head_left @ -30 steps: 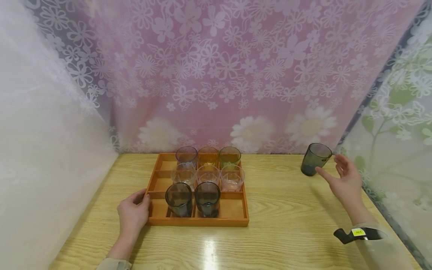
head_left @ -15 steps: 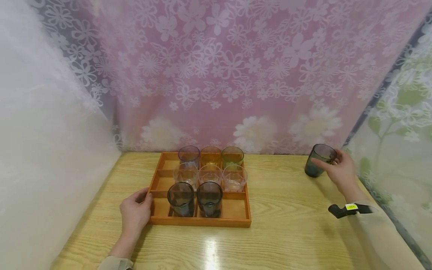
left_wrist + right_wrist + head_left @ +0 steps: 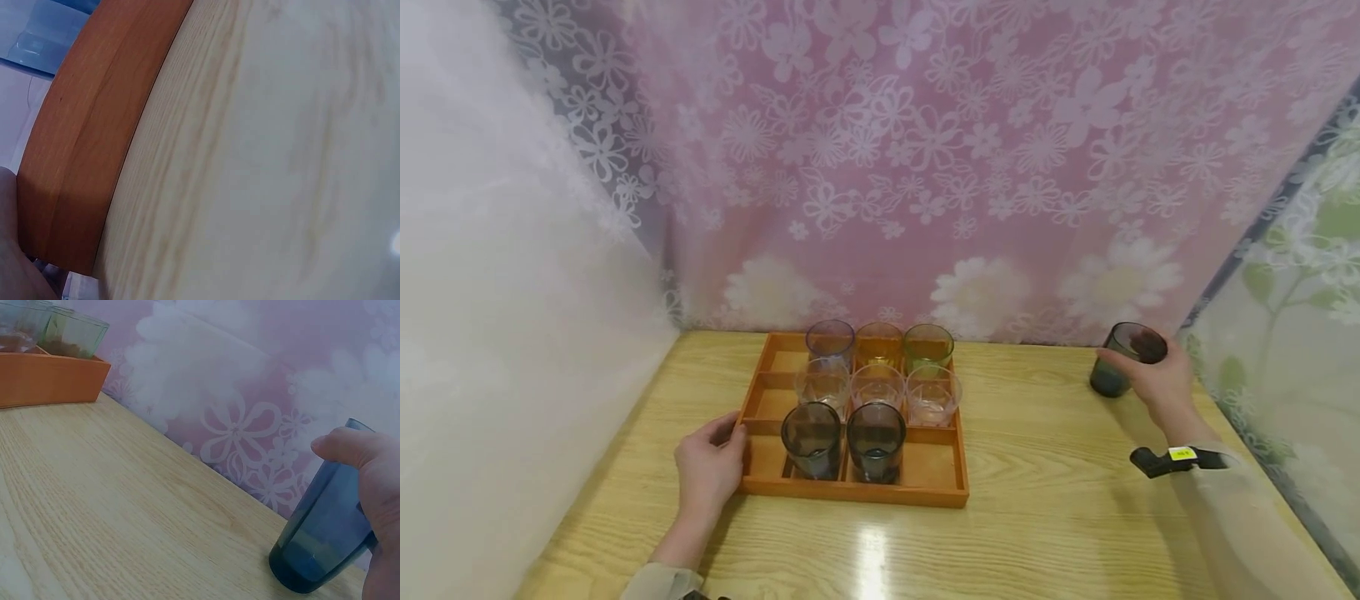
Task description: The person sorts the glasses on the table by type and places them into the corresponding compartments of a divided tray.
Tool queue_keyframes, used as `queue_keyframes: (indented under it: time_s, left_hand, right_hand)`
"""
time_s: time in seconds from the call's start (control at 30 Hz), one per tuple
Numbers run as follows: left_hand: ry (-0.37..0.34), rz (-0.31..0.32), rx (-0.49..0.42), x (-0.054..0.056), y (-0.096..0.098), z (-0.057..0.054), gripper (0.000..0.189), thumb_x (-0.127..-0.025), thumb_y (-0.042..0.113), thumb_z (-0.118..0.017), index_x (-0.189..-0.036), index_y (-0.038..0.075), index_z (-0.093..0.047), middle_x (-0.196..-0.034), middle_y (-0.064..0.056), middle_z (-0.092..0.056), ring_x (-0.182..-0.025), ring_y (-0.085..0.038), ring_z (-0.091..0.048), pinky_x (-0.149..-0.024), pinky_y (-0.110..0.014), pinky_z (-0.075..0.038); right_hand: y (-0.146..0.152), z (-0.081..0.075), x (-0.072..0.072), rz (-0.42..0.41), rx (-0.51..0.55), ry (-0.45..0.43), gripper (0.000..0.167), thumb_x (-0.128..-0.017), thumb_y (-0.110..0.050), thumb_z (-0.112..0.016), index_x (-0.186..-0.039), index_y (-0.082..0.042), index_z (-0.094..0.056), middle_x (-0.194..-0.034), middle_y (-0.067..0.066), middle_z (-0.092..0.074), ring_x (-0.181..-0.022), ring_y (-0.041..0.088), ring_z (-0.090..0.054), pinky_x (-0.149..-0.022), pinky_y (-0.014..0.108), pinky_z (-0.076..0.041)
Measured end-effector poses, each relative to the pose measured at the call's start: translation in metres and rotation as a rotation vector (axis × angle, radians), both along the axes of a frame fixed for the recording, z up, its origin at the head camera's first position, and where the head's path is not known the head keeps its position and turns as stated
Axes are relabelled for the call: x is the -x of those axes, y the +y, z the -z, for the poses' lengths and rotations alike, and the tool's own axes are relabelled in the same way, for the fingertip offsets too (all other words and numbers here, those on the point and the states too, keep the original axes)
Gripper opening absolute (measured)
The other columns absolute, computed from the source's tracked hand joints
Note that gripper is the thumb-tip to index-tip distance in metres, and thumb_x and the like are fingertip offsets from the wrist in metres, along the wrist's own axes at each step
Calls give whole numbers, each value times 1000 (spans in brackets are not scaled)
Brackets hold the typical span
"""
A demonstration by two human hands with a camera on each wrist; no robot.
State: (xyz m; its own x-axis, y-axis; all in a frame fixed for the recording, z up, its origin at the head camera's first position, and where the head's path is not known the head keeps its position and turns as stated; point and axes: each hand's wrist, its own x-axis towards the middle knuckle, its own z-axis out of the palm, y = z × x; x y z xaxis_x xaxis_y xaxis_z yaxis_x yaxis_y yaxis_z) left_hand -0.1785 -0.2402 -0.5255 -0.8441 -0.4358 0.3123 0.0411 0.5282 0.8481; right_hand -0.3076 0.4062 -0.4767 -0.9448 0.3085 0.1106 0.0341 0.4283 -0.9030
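At the far right of the table, my right hand (image 3: 1161,383) grips a dark grey drinking glass (image 3: 1111,379), thumb on the near side and fingers round the back. The same glass (image 3: 319,525) looks bluish in the right wrist view, its base at the tabletop. My left hand (image 3: 709,462) holds the left front corner of a wooden divided tray (image 3: 865,493). Two dark glasses (image 3: 876,442) stand in its front row, three clear glasses (image 3: 931,400) in the middle row. Purple (image 3: 830,343), amber (image 3: 880,346) and green (image 3: 928,348) tinted glasses stand at the back.
The light wood table (image 3: 1030,508) runs back to a pink floral curtain (image 3: 895,167). A whitish sheet (image 3: 527,292) bounds the left side, and a green patterned curtain (image 3: 1300,333) the right. Bare table lies between the tray and the right-hand glass.
My right hand, spread beside the dark glass a second ago, has closed round it. The left hand stays on the tray corner. The whole head view has shifted slightly.
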Motion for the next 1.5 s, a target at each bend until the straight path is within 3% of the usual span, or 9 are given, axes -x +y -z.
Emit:
queue_keyframes:
  time_s: [0.2,0.47,0.7,0.9,1.17,1.5]
  left_hand:
    - [3,14,-4,2,2,-1,21,-96,5,-73,-116,-2,-80,-105,-18,-78,-97,-32,-76,-69,-5,-46]
    - [-20,6,-2,0,0,-2,22,-97,6,-73,-116,-2,-80,-106,-18,-78,-98,-32,-75,-70,-6,-46]
    - [-24,3,-6,-2,-1,-3,23,-97,6,-72,-117,-3,-79,-107,-18,-78,-99,-33,-75,-70,-7,-46]
    - [-17,15,-7,-3,-1,-2,22,-97,5,-73,-116,-3,-79,-106,-19,-78,-98,-33,-75,-69,-5,-45]
    - [-5,21,5,-2,-3,0,22,-97,5,-72,-116,-4,-79,-105,-20,-78,-96,-34,-76,-68,-5,-45]
    - [-12,18,3,-3,-2,-2,22,-97,5,-72,-115,-4,-79,-106,-20,-78,-97,-34,-75,-69,-7,-46]
  right_hand:
    - [2,-3,-6,6,-97,-25,94,-90,-44,-85,-160,-1,-39,-150,21,-47,-126,31,-50,-79,17,-49]
    - [-22,-28,-20,-53,-109,10,89,-88,-45,-86,-157,-4,-47,-144,14,-51,-114,15,-52,-75,15,-50]
    - [-47,-52,-39,-151,-121,77,82,-90,-37,-87,-154,-3,-49,-142,17,-52,-118,22,-53,-76,16,-52]
    - [-66,-62,-53,-223,-110,97,78,-90,-30,-88,-153,-3,-51,-141,17,-53,-115,18,-55,-76,18,-54]
    - [-103,-78,-72,-316,-63,115,75,-89,-24,-90,-151,-4,-53,-140,18,-55,-120,27,-56,-80,18,-54]
    - [-152,-87,-95,-432,-4,178,69,-83,-13,-93,-144,-4,-60,-133,17,-63,-115,20,-65,-85,23,-57]
